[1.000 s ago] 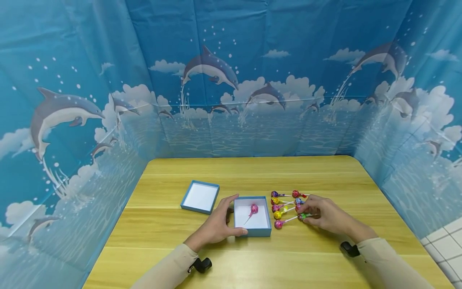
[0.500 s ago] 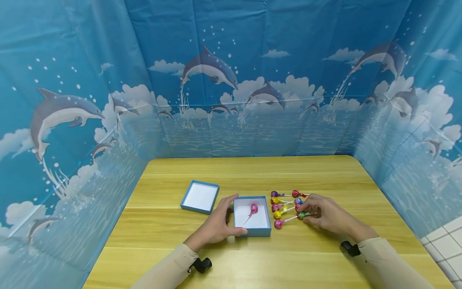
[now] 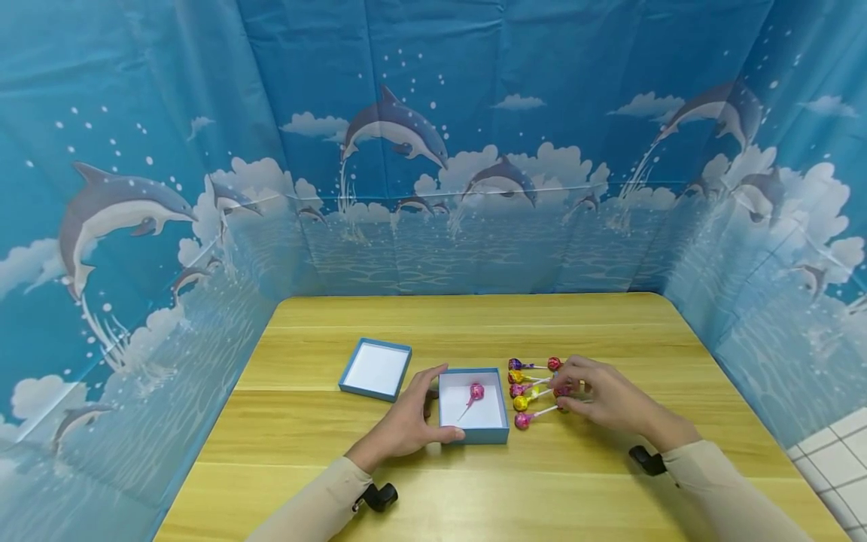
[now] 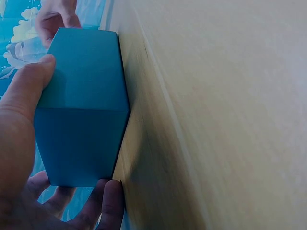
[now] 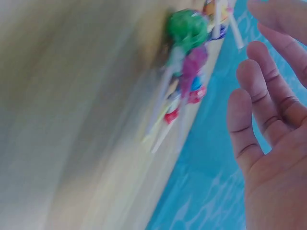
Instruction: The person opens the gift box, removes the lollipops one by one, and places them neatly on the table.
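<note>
My left hand [image 3: 406, 421] grips the open blue box [image 3: 484, 436] at its left side, thumb on the near wall and fingers round the far corner. One pink lollipop [image 3: 477, 391] lies on the box's white floor. My right hand [image 3: 609, 395] hovers at the right column of lollipops, thumb and fingers spread apart and partly covering them. In the right wrist view a green lollipop [image 5: 187, 28] and a purple one [image 5: 194, 62] lie beside the fingertips, with nothing between the fingers. The left column includes a yellow lollipop [image 3: 520, 403] and a nearer pink-wrapped lollipop [image 3: 522, 421].
The blue lid [image 3: 375, 369], white inside up, lies left of the box and behind my left hand. All of this is on a wood-grain table [image 3: 474, 489]. A dolphin-print curtain [image 3: 433, 248] surrounds its back and sides.
My right hand has shifted slightly away from me and to the left, its fingers spreading near the green lollipop and now hiding it in the head view. My left hand and the box have stayed put.
</note>
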`<action>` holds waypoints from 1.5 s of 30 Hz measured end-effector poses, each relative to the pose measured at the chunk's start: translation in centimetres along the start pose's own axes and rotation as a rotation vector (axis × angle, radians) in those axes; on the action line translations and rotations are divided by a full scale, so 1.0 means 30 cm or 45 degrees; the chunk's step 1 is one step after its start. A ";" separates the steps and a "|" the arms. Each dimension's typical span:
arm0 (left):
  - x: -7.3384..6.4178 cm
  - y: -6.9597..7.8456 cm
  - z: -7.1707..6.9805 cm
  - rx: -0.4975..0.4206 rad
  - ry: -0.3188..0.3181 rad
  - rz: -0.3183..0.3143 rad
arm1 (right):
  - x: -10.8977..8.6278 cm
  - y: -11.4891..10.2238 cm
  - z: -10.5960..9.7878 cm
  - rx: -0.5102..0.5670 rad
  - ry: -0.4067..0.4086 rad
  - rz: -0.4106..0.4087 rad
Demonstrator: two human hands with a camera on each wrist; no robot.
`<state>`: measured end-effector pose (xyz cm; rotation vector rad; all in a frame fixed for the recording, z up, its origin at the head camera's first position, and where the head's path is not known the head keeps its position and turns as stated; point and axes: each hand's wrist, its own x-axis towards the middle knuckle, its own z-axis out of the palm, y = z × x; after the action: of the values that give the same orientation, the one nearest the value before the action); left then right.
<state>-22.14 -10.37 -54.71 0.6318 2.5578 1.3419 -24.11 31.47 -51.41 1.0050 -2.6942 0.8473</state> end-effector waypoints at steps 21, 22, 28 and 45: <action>-0.003 0.004 0.000 0.006 0.000 -0.017 | 0.244 -0.204 0.058 -0.047 -0.243 -0.211; -0.002 0.004 0.000 0.005 -0.004 -0.014 | 0.253 -0.211 0.061 -0.057 -0.253 -0.225; -0.001 0.001 0.002 -0.016 -0.018 -0.007 | 0.315 -0.250 0.077 -0.100 -0.365 -0.285; -0.005 0.002 -0.004 -0.019 -0.007 -0.005 | 0.433 -0.306 0.160 -0.192 -0.635 -0.232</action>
<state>-22.03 -10.50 -54.59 0.6268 2.5410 1.3544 -27.91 15.90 -47.07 1.5680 -2.9283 0.3896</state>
